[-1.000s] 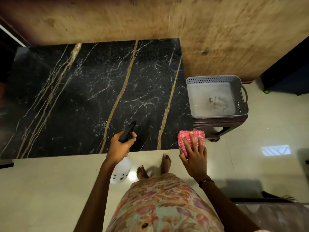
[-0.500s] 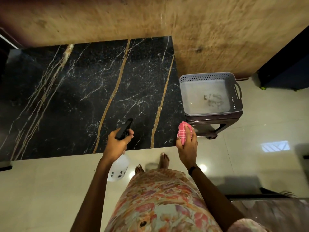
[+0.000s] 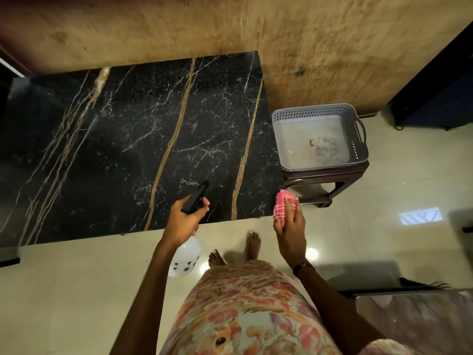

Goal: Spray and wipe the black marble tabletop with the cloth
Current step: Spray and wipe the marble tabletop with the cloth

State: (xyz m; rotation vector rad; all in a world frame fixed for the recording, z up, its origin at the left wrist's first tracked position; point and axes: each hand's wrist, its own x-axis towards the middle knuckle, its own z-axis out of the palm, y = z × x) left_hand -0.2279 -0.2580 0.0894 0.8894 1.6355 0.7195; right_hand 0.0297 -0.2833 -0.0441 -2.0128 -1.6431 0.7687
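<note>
Tabletop (image 3: 102, 155) of black marble with gold and white veins fills the left and centre of the frame, set against a tan wall (image 3: 307, 34). Left hand (image 3: 183, 221) at lower centre grips a spray bottle (image 3: 184, 260) by its black head, nozzle over the near edge of the slab; the white body hangs below the hand, over the floor. Right hand (image 3: 290, 231), just right of the slab's near corner, holds a folded pink checked cloth (image 3: 281, 204), fingers laid over it, thumb beneath. Cloth is off the marble. Grey perforated basket (image 3: 358, 134) sits on a dark stool (image 3: 325, 180) at centre right, beside the slab. Bare feet on pale glossy tile floor (image 3: 76, 290).
</note>
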